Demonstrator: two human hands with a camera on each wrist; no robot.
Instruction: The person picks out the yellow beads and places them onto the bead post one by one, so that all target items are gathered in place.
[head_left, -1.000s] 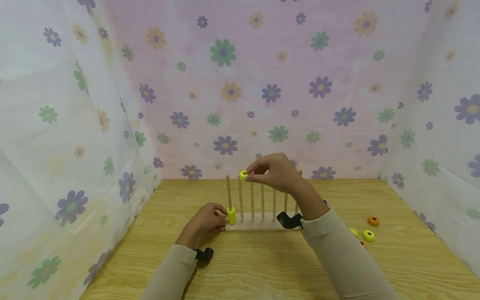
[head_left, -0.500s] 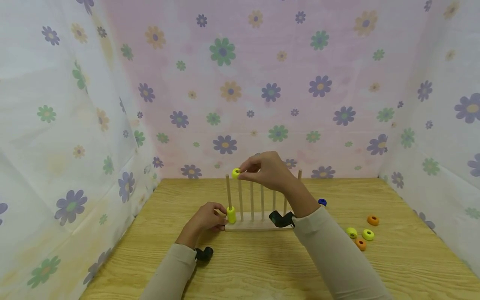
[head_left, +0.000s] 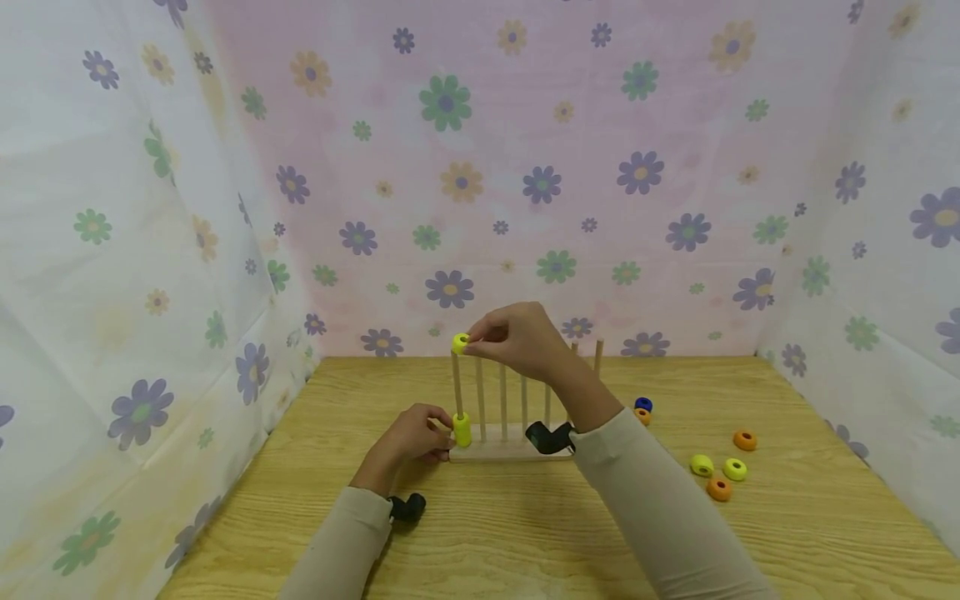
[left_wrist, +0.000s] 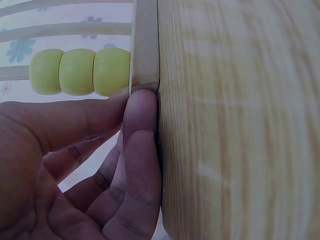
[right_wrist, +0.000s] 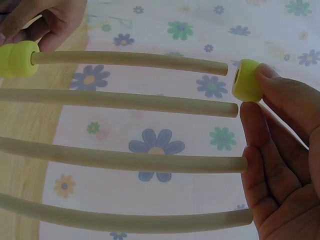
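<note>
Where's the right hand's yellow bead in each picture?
Head: just below centre, the yellow bead by the leftmost rod, at its tip.
Left wrist: not in it.
Right wrist: upper right, the yellow bead just off that rod's tip.
Shared landmark: stack of yellow beads, low on that rod in the head view, upper left in both wrist views.

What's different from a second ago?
The right hand, pinching a yellow bead, moved left, from near the second peg to just off the tip of the leftmost peg. Nothing was let go. An orange bead came into view. The left hand stayed holding the wooden base, and the three yellow beads stayed on the leftmost peg.
</note>
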